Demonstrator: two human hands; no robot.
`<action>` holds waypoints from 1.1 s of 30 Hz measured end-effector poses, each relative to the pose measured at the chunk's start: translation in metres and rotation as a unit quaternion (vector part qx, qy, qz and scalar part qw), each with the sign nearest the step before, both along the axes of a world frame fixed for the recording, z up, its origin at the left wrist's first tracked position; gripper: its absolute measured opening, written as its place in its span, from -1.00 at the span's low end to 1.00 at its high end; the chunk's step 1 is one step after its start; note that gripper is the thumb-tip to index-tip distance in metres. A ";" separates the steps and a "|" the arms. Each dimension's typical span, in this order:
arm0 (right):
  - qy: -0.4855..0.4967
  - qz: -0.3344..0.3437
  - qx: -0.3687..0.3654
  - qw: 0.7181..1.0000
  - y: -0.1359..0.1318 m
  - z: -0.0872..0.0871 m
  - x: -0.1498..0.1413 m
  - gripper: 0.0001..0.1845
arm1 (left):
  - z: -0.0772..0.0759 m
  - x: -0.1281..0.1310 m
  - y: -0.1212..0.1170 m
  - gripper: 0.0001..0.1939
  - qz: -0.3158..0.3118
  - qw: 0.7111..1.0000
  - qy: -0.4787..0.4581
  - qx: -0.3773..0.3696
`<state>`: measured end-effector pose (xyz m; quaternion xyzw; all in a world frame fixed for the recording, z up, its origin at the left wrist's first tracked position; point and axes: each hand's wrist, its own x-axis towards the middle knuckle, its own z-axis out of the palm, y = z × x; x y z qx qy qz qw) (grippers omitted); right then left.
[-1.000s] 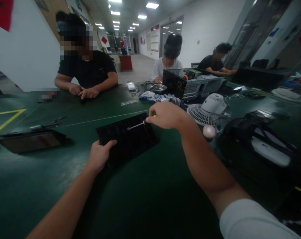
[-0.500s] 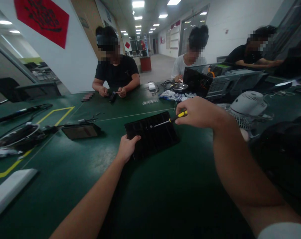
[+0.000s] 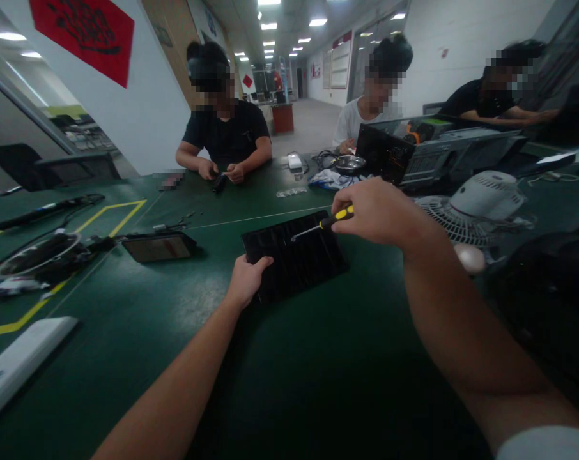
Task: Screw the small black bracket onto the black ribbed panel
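Observation:
A flat black tray (image 3: 301,262), with faint dividing lines across it, lies tilted over the green table. My left hand (image 3: 248,278) is closed on its left edge, thumb on top and the other fingers hidden beneath. My right hand (image 3: 369,211) grips the yellow-and-black handle of a screwdriver (image 3: 325,223) above the tray's right side. The screwdriver's shaft slants down to the left. At its tip, over the middle of the tray, is a small pale round piece, too small to name for certain.
A propped phone-like device (image 3: 158,247) and coiled cables (image 3: 35,255) are at left, with a long white case (image 3: 28,351) nearer me. At right stand a white fan (image 3: 484,198) and an open computer case (image 3: 443,160). A person (image 3: 227,134) works across the green table (image 3: 318,370).
My right hand has shifted slightly left relative to the tray, and the screwdriver stands a little steeper. Its tip stays over the tray's middle. My left hand keeps its hold. The view has moved slightly.

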<state>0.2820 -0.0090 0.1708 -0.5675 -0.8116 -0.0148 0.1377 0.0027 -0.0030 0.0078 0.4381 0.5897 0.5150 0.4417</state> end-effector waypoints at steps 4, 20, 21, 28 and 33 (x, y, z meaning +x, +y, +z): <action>0.002 0.000 -0.001 1.000 0.000 -0.001 0.000 -0.72 | 0.001 0.000 0.000 -0.65 -0.001 1.000 -0.004 -0.001; -0.010 -0.009 0.013 1.000 -0.004 -0.003 -0.007 -0.73 | 0.001 0.001 0.000 -0.63 0.001 1.000 0.002 -0.004; -0.011 -0.009 0.017 1.000 -0.004 -0.004 -0.007 -0.73 | 0.001 0.001 0.001 -0.62 0.003 1.000 0.002 -0.005; -0.018 -0.016 0.030 0.999 -0.005 -0.005 -0.009 -0.72 | -0.005 -0.002 0.004 -0.64 0.001 1.000 0.003 -0.005; -0.015 -0.032 0.017 0.999 -0.005 -0.004 -0.010 -0.72 | -0.007 -0.004 0.004 -0.65 -0.001 1.000 0.000 -0.004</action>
